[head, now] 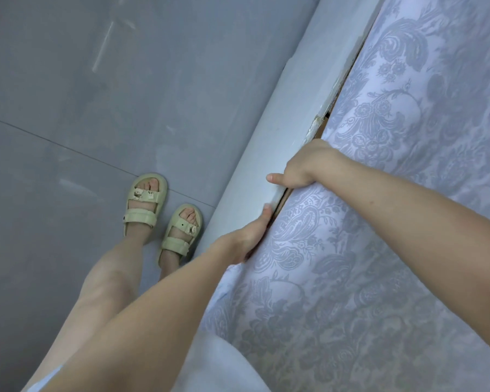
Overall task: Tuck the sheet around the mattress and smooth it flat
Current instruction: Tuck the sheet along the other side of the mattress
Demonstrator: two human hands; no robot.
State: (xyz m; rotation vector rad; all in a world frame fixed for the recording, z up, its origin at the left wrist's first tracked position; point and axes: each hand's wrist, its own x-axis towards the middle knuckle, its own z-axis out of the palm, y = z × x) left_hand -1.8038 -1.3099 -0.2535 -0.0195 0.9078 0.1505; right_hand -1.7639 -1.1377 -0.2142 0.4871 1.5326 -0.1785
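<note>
A white sheet with a grey floral and paisley pattern covers the mattress on the right. Its edge runs along the pale bed frame rail. My right hand is at that edge, fingers gone down into the gap between mattress and rail, thumb stretched out over the rail. My left hand lies lower along the same edge, fingers straight and pressed into the gap against the sheet. The fingertips of both hands are hidden in the gap.
A grey tiled floor spreads to the left of the bed. My feet in pale green sandals stand close beside the rail. The rail's coating is chipped just above my right hand.
</note>
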